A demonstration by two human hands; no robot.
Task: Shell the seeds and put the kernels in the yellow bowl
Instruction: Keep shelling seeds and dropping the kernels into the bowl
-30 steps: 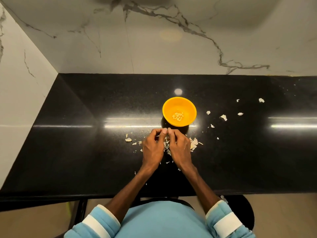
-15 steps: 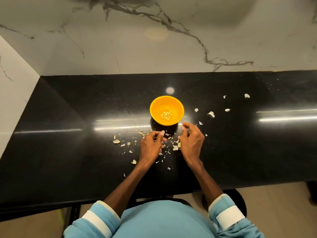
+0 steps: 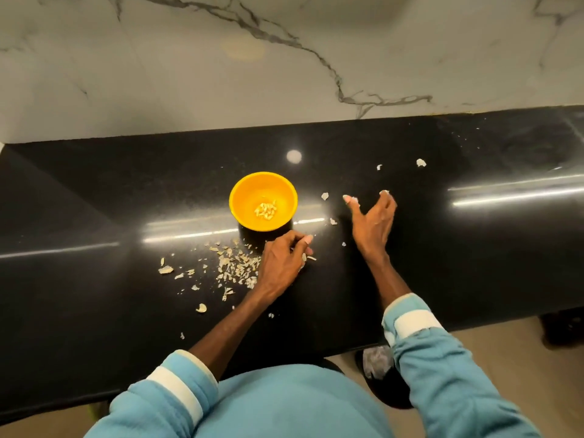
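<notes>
Two hands over the black counter (image 3: 94,200): how is the right one set?
— Your right hand (image 3: 373,222) is spread wide, thumb and fingers well apart, holding nothing. It lies to the right of the yellow bowl (image 3: 249,191). Its far fingertips (image 3: 389,200) reach a pale seed piece (image 3: 383,192); whether they press it I cannot tell.

And the left?
— Your left hand (image 3: 281,263) sits just on the near side of the bowl, fingers curled in. A pale sliver (image 3: 304,257) shows at their tips. Whether you pinch it or it lies beneath them, I cannot tell.

Where are the kernels?
— One small heap of kernels (image 3: 265,210) lies in the bottom of the bowl, too fine to count singly. You have one bowl only, standing mid-counter.

What else can be counted?
— Five loose pale pieces (image 3: 325,196) lie clear of your hand, right of the bowl. Two of them are farther off, toward the marble wall (image 3: 284,74). Left of your left hand is one litter of shell scraps (image 3: 234,267), too many to count.
</notes>
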